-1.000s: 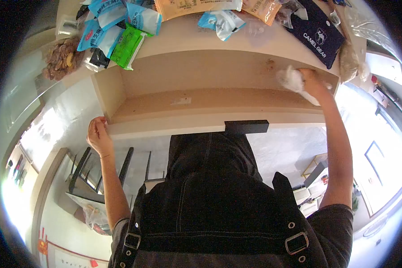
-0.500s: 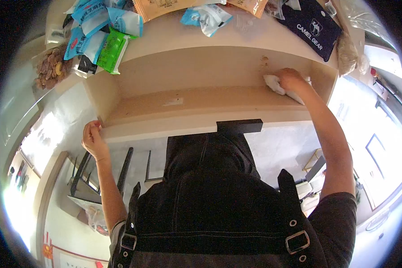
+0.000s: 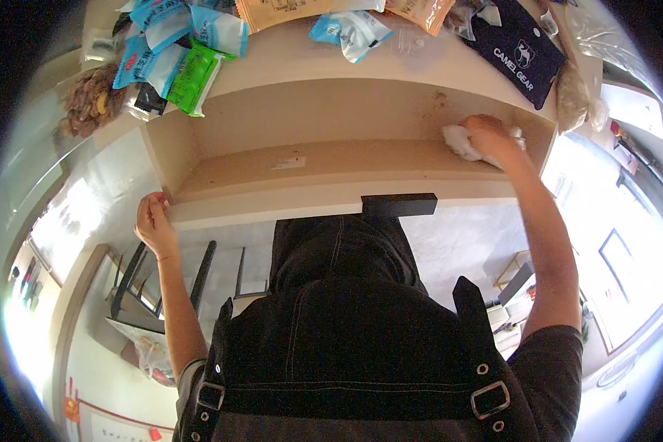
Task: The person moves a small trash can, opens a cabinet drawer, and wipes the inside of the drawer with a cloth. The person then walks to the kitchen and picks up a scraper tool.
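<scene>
Seemingly bunched for a firm hold, the white cloth [image 3: 459, 141] sits inside the drawer [image 3: 287, 204] near its right end, gripped by the right hand [image 3: 491, 134], while the left hand [image 3: 155, 223] seems to pinch the drawer's front left corner, probably to steady it.

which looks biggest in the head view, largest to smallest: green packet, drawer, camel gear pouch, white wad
1. drawer
2. camel gear pouch
3. green packet and white wad, unranked: the right hand covers part of the wad
</scene>
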`<state>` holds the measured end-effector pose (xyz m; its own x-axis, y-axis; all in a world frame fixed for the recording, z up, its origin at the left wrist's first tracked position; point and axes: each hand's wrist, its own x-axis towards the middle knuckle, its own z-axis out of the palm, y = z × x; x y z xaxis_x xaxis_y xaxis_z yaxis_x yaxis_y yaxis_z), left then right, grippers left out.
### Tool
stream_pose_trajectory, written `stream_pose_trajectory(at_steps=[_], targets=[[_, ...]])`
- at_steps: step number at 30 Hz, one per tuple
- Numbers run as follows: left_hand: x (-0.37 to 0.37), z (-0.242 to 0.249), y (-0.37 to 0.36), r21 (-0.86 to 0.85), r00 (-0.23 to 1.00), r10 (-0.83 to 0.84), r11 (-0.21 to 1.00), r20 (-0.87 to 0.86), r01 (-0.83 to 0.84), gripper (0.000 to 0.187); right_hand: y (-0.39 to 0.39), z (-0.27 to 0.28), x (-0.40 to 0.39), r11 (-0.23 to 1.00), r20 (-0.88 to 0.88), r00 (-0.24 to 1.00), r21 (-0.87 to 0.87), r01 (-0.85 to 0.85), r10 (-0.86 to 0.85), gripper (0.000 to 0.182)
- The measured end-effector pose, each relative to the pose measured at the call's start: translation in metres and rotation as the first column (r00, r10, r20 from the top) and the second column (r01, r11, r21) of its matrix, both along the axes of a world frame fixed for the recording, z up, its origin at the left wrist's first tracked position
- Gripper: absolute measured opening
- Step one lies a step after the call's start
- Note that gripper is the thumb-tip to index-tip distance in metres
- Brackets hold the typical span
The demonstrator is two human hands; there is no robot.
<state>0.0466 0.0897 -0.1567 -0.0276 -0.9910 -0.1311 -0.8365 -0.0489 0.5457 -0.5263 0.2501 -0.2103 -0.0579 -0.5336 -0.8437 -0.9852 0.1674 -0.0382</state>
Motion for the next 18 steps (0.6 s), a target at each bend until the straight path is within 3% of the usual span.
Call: stream_pose_trajectory(at_steps=[3,6,9,12,15,17,18], targets=[[0.004,-0.003,-0.001,-0.001,1.000,0.021,1.000,0.016,-0.021,0.024,-0.010,-0.038,0.032,0.996,-0.035,0.997,-0.056,0.073,-0.075,0.034],[0.006,-0.005,0.000,0.011,0.999,0.036,0.999,0.010,-0.037,0.023,-0.015,-0.035,0.034,0.935,0.131,0.938,-0.112,0.336,-0.322,0.037],[0.002,-0.005,0.000,-0.015,1.000,0.016,1.000,-0.023,-0.016,0.021,0.001,-0.018,0.010,0.801,0.369,0.801,-0.202,0.564,-0.471,0.041],[0.003,-0.001,0.002,-0.004,0.998,0.048,0.999,-0.049,-0.049,0.021,0.004,0.021,0.006,0.720,0.251,0.784,-0.309,0.621,-0.568,0.044],[0.002,-0.002,0.000,-0.017,0.999,0.024,1.000,-0.022,-0.025,0.021,-0.008,0.024,0.046,0.776,0.200,0.860,-0.370,0.511,-0.470,0.042],[0.002,-0.001,0.000,-0.036,1.000,-0.011,0.999,0.014,0.012,0.022,-0.040,0.010,0.086,0.780,0.555,0.679,-0.085,0.620,-0.480,0.043],[0.002,-0.001,0.000,-0.018,1.000,-0.007,1.000,0.014,0.007,0.022,-0.045,-0.006,0.112,0.791,0.579,0.717,-0.189,0.581,-0.388,0.041]])
